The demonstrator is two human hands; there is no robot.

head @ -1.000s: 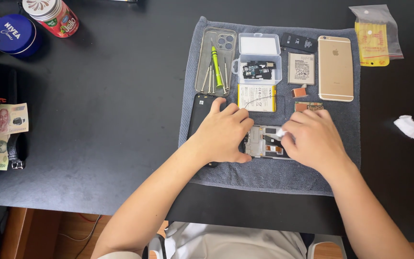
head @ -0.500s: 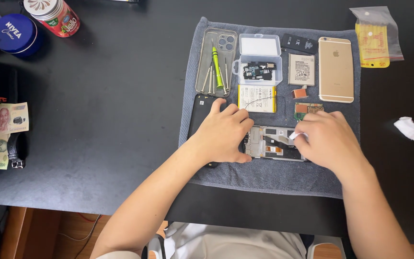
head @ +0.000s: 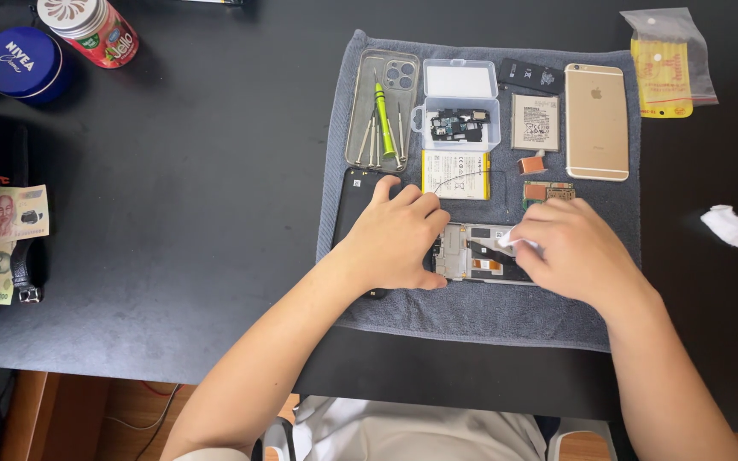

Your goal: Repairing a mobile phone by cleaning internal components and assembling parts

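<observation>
The opened phone frame (head: 484,253) lies flat on the near middle of the grey towel (head: 471,307), its inner parts facing up. The left hand (head: 395,239) rests palm down over its left end, fingers together and lightly curled, partly covering a black phone (head: 354,201) just to the left. The right hand (head: 578,252) sits over the right end, its fingertips pinching a small white wad (head: 512,242) against the frame. Just beyond lie a yellow-edged battery (head: 453,173) and a small circuit board (head: 548,191); farther off stand a clear parts box (head: 459,104), a clear case holding screwdrivers (head: 382,107) and a gold phone (head: 596,121)
</observation>
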